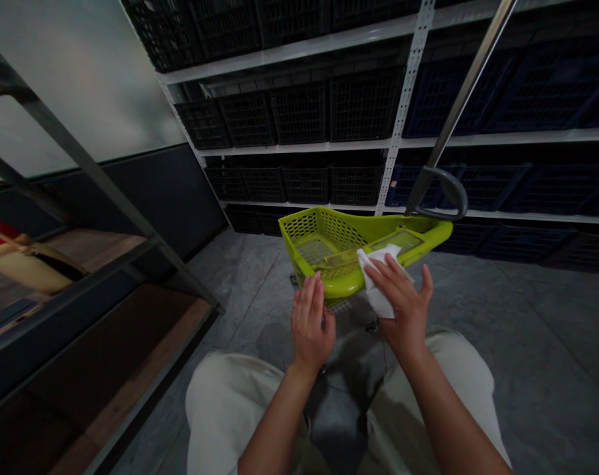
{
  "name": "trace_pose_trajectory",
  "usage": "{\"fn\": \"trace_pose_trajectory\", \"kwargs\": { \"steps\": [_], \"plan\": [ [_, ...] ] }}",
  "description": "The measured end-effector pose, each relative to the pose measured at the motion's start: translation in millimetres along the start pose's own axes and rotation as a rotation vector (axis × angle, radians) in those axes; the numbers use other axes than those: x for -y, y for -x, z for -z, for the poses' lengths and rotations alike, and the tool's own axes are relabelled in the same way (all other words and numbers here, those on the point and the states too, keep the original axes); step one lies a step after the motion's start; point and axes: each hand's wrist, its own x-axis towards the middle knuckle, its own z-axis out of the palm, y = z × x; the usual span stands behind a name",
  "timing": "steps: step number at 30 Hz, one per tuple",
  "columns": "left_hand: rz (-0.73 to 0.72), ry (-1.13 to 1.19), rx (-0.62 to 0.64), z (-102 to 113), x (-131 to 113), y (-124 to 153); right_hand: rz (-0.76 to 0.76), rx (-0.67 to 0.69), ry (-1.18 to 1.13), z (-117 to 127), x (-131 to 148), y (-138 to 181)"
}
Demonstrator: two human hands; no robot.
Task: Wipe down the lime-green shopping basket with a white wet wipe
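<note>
A lime-green rolling shopping basket (346, 286) with perforated walls stands on the floor in front of my knees. Its grey plastic handle (462, 191) is on the right, beside a long metal pole (470, 86) rising out of view. My left hand (311, 323) holds the near left corner of the basket's rim, its fingers close together and thumb partly hidden. A crumpled white wipe (377, 290) is under my right hand (403, 300), pressed against the near rim. A clear panel (403, 241) is set in the rim's wide right part.
Behind the basket, white metal shelving (299, 150) carries black crates (299, 112) and dark blue crates (507, 185). On the left stands a metal-framed rack (181, 270) with wooden boards, a red and cream object (27, 264) on it. Grey tiles (250, 277) cover the floor.
</note>
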Motion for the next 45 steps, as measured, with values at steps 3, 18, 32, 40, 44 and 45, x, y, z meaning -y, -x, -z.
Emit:
{"fn": "trace_pose_trajectory", "kwargs": {
  "steps": [3,18,32,40,44,45],
  "plan": [
    [0.011,0.012,-0.006,-1.0,-1.5,1.2,-0.074,0.046,0.037,2.4,13.8,-4.4],
    [0.009,0.016,-0.003,-1.7,-1.7,2.0,-0.052,0.096,0.024,10.1,12.8,-5.9],
    [0.01,0.011,0.008,-0.1,-0.9,1.9,-0.078,0.041,0.043,2.9,11.1,0.8],
    [-0.018,0.025,-0.015,1.0,2.9,3.7,0.183,0.114,-0.089,-11.1,39.6,17.6],
    [-0.001,-0.003,0.008,0.5,1.4,0.8,0.06,-0.006,-0.002,-9.9,9.6,20.3],
    [0.0,-0.003,0.005,0.3,0.5,0.3,0.005,-0.039,0.025,-9.9,5.8,20.2]
  ]
}}
